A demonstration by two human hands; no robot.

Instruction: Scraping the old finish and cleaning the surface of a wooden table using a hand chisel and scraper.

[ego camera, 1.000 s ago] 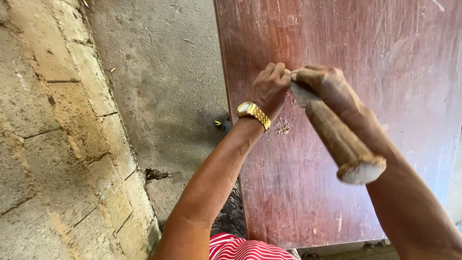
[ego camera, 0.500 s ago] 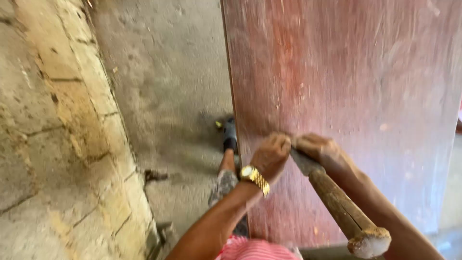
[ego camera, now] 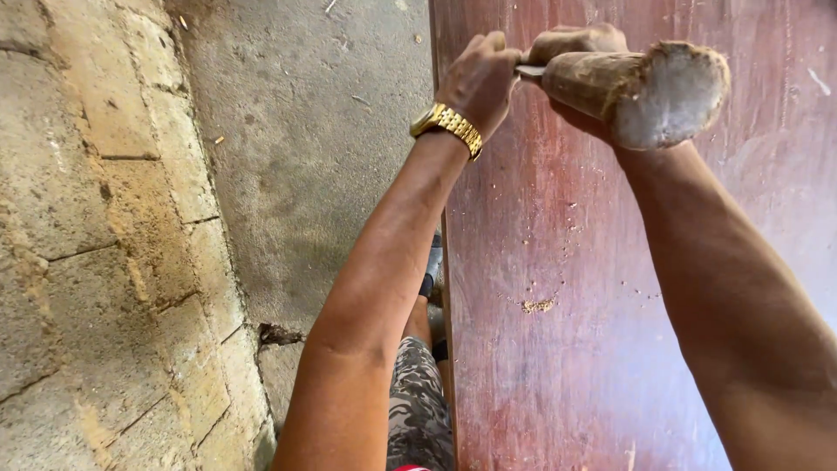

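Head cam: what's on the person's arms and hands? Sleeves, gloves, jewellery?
Both forearms are bare, with no sleeves in view, and no gloves on either hand. The left hand has a gold-coloured metal link wristwatch at the wrist. The right hand is mostly hidden behind a wooden tool handle; its wrist and forearm show no watch, band or other wear. No rings can be made out.

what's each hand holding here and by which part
The right hand grips a wooden-handled tool at the front of its handle; the butt end sticks out free. The left hand pinches its metal shank by the red-brown board.
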